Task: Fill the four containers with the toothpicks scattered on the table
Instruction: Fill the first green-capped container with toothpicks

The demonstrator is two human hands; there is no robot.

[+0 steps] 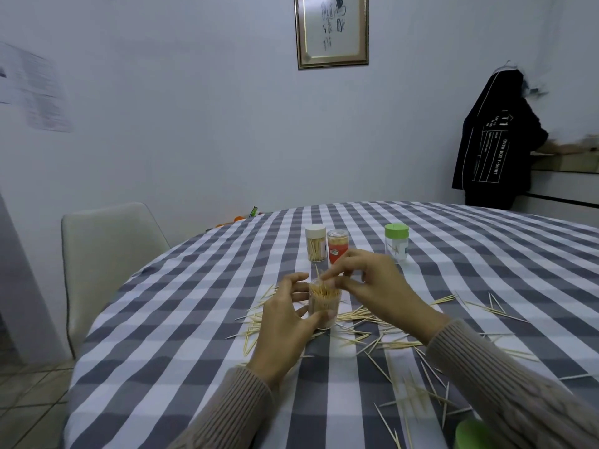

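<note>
Checked grey-and-white tablecloth [181, 367] covers a round table; nearest the camera, a green lid [476, 434] sits at the lower right edge, partly cut off. Loose toothpicks [382, 345] lie scattered over the cloth, from beside the lid up around both hands, thickest to the right.

Left hand [285, 322]: fingers curled round the side of a clear open container [324, 306], upright on the cloth and packed with toothpicks standing on end. Right hand [366, 280]: thumb and forefinger pinched together on a few toothpicks directly over the container mouth; remaining fingers loosely bent.

Behind the hands, three closed containers stand upright: white-lidded container [315, 243] showing toothpicks, red container [338, 251] touching or just beside it, green-lidded container [396, 241] apart to the right.

Further back: pale chair [107, 254] at left, framed calligraphy [332, 30] on the wall, a person in a dark top [492, 144] at far right.
</note>
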